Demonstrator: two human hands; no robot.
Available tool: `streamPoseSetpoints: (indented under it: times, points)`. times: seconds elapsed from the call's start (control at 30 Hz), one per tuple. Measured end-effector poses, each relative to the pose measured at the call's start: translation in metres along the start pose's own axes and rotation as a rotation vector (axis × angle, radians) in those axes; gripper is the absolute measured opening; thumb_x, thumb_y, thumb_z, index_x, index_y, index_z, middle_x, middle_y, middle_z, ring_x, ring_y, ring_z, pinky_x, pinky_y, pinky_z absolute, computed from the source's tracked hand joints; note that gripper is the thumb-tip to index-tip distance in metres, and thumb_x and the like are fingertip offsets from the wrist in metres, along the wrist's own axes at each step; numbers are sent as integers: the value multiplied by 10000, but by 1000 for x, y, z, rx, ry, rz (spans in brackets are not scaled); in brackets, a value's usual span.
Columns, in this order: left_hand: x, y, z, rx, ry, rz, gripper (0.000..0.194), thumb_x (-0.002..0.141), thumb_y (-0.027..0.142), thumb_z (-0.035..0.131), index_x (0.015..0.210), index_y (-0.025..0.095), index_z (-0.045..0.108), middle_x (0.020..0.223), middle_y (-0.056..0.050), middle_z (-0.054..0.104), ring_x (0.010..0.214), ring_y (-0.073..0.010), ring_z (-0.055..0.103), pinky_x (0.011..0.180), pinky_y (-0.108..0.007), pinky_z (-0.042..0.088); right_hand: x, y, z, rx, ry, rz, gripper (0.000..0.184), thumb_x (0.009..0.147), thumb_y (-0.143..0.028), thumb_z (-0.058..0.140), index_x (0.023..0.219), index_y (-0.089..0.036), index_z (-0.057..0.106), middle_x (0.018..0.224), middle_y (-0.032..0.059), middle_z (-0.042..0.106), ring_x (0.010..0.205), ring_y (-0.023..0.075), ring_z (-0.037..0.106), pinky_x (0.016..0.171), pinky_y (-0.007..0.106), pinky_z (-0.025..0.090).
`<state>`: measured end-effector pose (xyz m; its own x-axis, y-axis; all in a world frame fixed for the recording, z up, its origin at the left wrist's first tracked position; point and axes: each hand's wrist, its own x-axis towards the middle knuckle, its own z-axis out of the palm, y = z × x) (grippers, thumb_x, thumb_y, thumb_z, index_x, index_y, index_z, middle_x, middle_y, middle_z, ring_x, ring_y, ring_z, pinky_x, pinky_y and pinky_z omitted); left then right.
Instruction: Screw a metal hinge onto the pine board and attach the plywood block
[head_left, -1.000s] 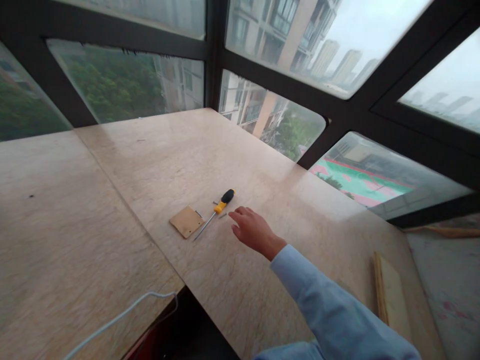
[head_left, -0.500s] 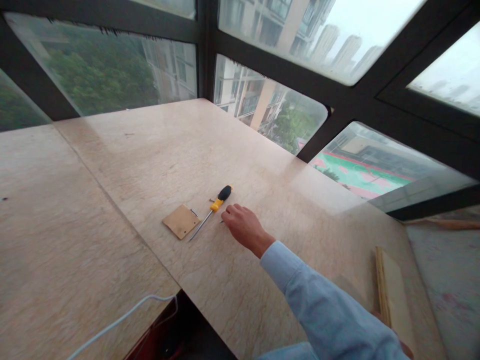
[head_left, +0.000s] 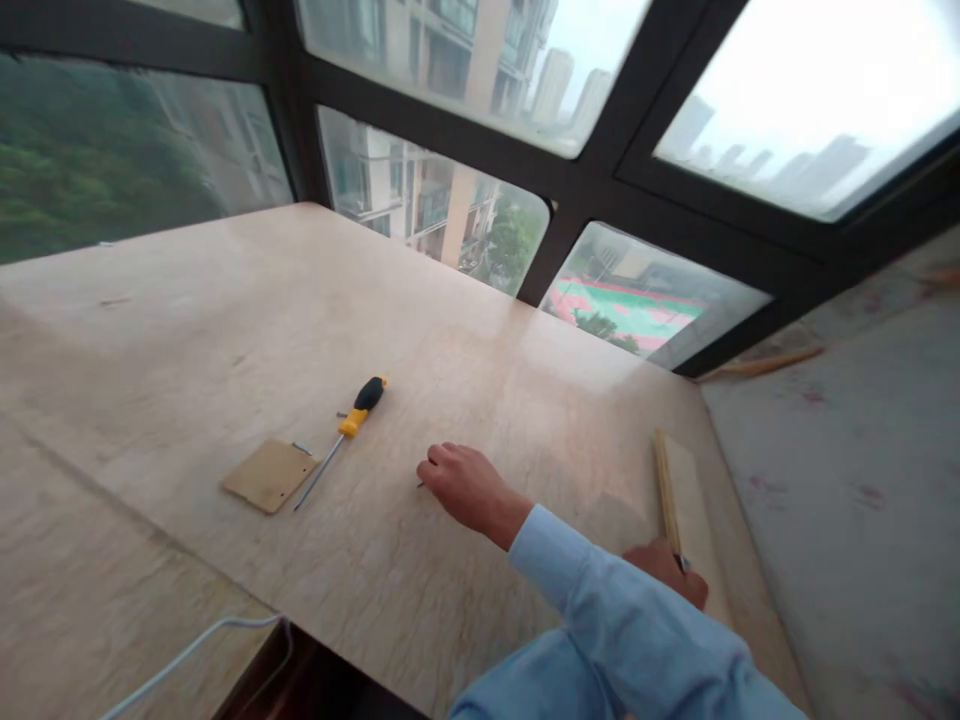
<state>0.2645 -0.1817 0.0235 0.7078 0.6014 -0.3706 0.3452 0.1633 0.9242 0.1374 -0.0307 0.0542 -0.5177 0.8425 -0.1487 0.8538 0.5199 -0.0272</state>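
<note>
My right hand (head_left: 469, 492) is closed in a pinch just above the tabletop. A thin dark tip, apparently a screw (head_left: 419, 486), pokes out from its fingers. To its left lies a screwdriver (head_left: 352, 420) with a black and yellow handle, its shaft pointing toward me. One screw (head_left: 341, 414) rests by the handle, and another (head_left: 302, 448) lies at the edge of a small brown square board (head_left: 268, 477) with holes. Beyond my right forearm, my left hand (head_left: 664, 570) is closed at the edge of a wooden board (head_left: 694, 500), a small dark and silver thing between its fingers.
The stone-patterned tabletop (head_left: 420, 370) runs up to dark window frames (head_left: 562, 190). A wall (head_left: 847, 500) stands on the right. At the lower left, a white cable (head_left: 187, 650) hangs over a dark opening (head_left: 315, 680).
The view has swung to the right. My right hand has moved away from the screwdriver, rightward and toward me, still pinching the thin piece. My left hand now shows more fully at the wooden board.
</note>
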Motion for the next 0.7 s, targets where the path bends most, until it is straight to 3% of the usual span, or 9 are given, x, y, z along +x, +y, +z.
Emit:
streamPoseSetpoints:
  times: [0.07, 0.23, 0.5, 0.7]
  points:
    - [2, 3, 2, 150, -23, -68, 275, 830, 304, 599, 1039, 173, 721, 977, -250, 703, 964, -268, 687, 736, -402, 429, -15, 4, 2, 3, 5, 38, 166, 971, -132, 496, 927, -138, 656, 924, 99, 672, 859, 197, 634, 678, 283, 480]
    - [8, 7, -5, 288, -50, -29, 321, 832, 305, 529, 1051, 162, 715, 1022, -232, 719, 926, -300, 677, 687, -392, 421, -50, 16, 0, 42, -11, 147, 160, 944, -115, 510, 924, -117, 669, 922, 118, 679, 878, 222, 661, 656, 298, 529]
    - [17, -5, 1, 342, -25, 27, 252, 824, 282, 558, 985, 159, 709, 941, -87, 741, 872, -221, 653, 695, -283, 414, -95, 23, 3, 128, -22, 238, 156, 890, -99, 539, 939, -90, 687, 912, 147, 708, 844, 254, 716, 628, 329, 576]
    - [20, -9, 1, 237, -15, 38, 224, 828, 217, 564, 988, 143, 702, 907, -58, 723, 824, -176, 633, 687, -249, 422, -119, 29, 5, 211, -8, 291, 141, 809, -120, 597, 901, -93, 699, 903, 159, 727, 798, 264, 719, 592, 318, 554]
